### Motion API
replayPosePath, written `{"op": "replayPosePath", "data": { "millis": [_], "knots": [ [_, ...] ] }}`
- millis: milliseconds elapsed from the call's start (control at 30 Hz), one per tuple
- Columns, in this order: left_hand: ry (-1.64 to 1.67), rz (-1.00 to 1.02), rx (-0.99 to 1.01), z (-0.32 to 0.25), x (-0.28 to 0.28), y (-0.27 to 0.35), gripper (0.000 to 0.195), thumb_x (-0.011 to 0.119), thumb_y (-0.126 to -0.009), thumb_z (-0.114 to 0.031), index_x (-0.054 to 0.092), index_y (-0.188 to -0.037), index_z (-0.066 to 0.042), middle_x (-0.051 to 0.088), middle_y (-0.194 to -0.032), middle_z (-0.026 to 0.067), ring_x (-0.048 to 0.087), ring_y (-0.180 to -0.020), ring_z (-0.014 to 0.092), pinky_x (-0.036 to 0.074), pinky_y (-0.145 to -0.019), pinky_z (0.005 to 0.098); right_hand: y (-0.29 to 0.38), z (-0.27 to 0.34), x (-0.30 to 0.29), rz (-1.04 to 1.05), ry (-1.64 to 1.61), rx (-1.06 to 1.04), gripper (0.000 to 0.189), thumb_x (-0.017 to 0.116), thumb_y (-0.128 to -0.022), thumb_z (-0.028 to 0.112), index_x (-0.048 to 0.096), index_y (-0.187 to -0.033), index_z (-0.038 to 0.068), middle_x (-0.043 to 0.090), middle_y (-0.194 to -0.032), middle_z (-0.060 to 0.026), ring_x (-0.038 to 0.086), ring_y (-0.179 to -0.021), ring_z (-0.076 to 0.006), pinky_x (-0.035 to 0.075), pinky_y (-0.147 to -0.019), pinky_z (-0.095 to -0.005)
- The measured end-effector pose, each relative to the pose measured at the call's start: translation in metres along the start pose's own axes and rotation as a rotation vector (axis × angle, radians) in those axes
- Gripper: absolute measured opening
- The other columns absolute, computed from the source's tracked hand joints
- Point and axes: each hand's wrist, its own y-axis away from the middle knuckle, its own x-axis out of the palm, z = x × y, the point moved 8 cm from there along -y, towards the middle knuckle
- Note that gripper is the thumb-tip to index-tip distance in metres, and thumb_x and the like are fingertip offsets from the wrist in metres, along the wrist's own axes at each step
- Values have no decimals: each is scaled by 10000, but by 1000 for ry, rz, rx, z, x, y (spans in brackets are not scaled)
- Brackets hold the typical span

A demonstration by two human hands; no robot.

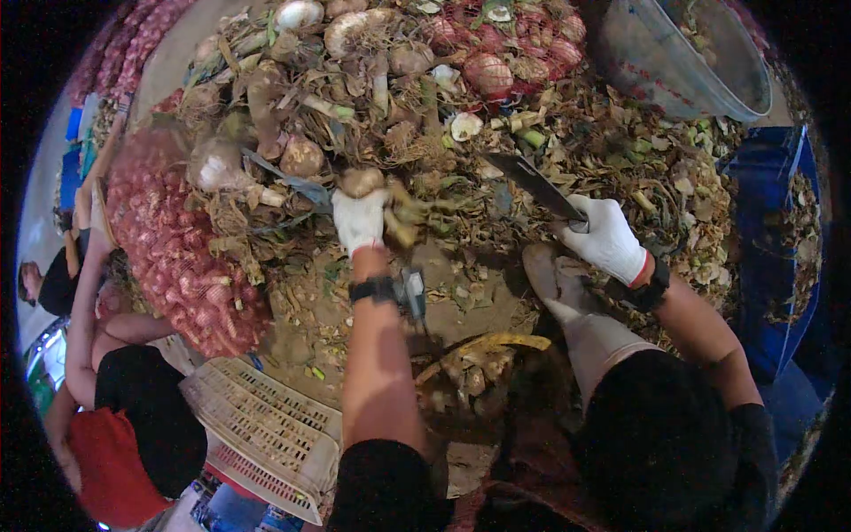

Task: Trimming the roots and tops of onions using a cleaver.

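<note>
My left hand [359, 216], in a white knit glove, is closed on a brown, earthy bulb [361, 181] that shows beyond the knuckles. Blurred yellow-brown stalks [404, 216] hang beside this hand; whether they belong to the held bulb, I cannot tell. In my gloved right hand [602, 234] is a knife by its handle, its broad dark blade [532, 181] pointing up and left, clear of the bulb. A heap of bulbs with roots and dry stalks [379, 86] lies just beyond my left hand. Under the blade are loose dry leaves and trimmings [625, 159].
A full red mesh sack [186, 246] lies at left, another mesh bag of bulbs [508, 53] at the back. A plastic tub [685, 56] leans back right near blue sheeting [764, 246]. A slatted crate [266, 425] and a seated person [146, 412] are at lower left.
</note>
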Motion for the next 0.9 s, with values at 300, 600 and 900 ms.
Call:
{"op": "replayPosePath", "data": {
  "millis": [300,600,900],
  "knots": [
    [588,523,257,-57,9,147,829,645,-606,123,258,-1315,-61,533,-1104,135,564,-924,209,477,-803,324,-6,74,19,49,203,-453,195,606,-725,208,526,-829,65,568,-681,-147,589,-636,-351,469,-575,-455],
    [700,581,478,-83,12,169,729,702,-717,-70,259,-1294,-20,516,-1146,139,548,-1005,207,467,-853,317,14,104,16,56,489,-618,131,570,-691,149,497,-769,73,557,-647,-115,600,-544,-305,477,-453,-430],
    [536,320,394,-63,4,177,624,685,-718,-37,333,-1231,6,575,-1006,124,587,-889,199,495,-759,305,-1,62,20,-43,405,-677,181,579,-688,156,477,-824,95,555,-689,-91,602,-601,-293,481,-499,-418]
  ]
}}
